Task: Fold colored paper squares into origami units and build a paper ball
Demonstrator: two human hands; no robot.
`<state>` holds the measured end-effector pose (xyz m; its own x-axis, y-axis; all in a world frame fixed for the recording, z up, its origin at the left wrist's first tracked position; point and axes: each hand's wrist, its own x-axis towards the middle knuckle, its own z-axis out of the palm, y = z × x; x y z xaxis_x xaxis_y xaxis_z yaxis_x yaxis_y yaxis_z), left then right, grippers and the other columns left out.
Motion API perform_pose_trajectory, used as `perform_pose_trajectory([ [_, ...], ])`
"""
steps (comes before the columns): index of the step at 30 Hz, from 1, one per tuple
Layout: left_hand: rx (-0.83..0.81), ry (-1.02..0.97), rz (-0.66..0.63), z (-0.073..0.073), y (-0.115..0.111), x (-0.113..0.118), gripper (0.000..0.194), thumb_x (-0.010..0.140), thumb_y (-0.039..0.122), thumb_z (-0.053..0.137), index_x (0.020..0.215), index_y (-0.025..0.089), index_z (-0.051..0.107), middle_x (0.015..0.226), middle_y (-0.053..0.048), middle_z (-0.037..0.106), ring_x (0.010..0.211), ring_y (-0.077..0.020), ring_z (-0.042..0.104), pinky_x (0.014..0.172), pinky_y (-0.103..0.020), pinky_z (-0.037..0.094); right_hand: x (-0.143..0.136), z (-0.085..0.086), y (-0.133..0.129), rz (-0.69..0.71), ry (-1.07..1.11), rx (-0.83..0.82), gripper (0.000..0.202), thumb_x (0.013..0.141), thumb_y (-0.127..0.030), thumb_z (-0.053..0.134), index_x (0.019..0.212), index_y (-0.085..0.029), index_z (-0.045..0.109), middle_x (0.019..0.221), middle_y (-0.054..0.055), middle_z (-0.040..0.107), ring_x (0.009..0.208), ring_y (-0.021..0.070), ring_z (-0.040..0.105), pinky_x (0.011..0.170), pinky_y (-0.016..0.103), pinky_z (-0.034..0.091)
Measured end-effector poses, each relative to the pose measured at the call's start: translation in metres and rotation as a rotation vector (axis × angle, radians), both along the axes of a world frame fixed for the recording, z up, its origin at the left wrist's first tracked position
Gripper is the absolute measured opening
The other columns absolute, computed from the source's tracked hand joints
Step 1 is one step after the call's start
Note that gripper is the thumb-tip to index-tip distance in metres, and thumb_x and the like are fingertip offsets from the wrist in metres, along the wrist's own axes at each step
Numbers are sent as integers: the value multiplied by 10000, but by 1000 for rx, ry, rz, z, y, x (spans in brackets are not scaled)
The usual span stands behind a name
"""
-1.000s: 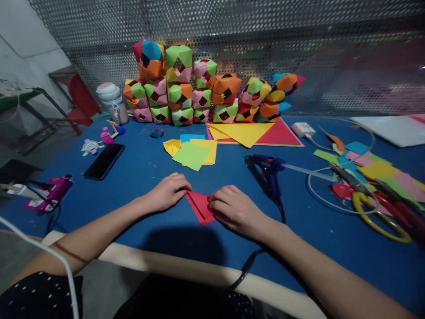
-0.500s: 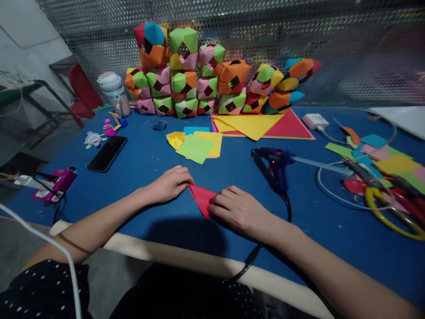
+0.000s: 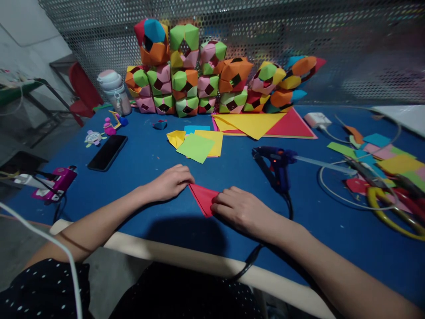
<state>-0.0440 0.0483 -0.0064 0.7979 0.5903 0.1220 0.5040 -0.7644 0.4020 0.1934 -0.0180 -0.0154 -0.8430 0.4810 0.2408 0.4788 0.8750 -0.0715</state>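
A folded piece of red paper [image 3: 203,199] lies on the blue tabletop between my hands, its shape a triangle. At its upper left corner my left hand [image 3: 174,182] pinches the tip, fingers closed. My right hand [image 3: 237,207] grips the paper's right side, with curled fingers covering that edge. Just beyond, a green paper sheet [image 3: 195,148] overlaps a yellow sheet [image 3: 217,141], and a small folded yellow paper piece [image 3: 176,138] sits at their left. To the right of my right hand a blue glue gun [image 3: 277,164] shows a small red light.
Stacked colourful paper shapes [image 3: 186,84] line the back by a perforated metal panel [image 3: 265,31]. Large yellow and red sheets [image 3: 295,125] lie before them. A phone [image 3: 108,153], a bottle [image 3: 116,93] and a pink power strip [image 3: 56,185] are leftward. Yellow-handled scissors [image 3: 381,217] and paper scraps lie rightward.
The camera view has shifted very slightly. Both hands stay on the red paper in nearly the same place, with the right hand a touch further right.
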Motion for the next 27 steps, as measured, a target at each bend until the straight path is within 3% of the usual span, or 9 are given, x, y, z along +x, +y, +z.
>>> perform_pose_trajectory([
  [5,-2,5,-11,-1,2,0,194,871,116,433,897,142,623,857,-58,595,840,-154,510,783,-281,407,1,-1,0,-10,6,-55,268,930,-149,366,914,-137,634,794,74,587,686,164,427,638,299,300],
  [27,-13,21,-15,-1,3,0,198,870,129,429,897,150,624,868,-57,592,852,-159,513,791,-294,406,-1,2,-2,51,-9,45,275,936,-138,370,891,-132,641,735,64,574,682,162,405,618,310,257],
])
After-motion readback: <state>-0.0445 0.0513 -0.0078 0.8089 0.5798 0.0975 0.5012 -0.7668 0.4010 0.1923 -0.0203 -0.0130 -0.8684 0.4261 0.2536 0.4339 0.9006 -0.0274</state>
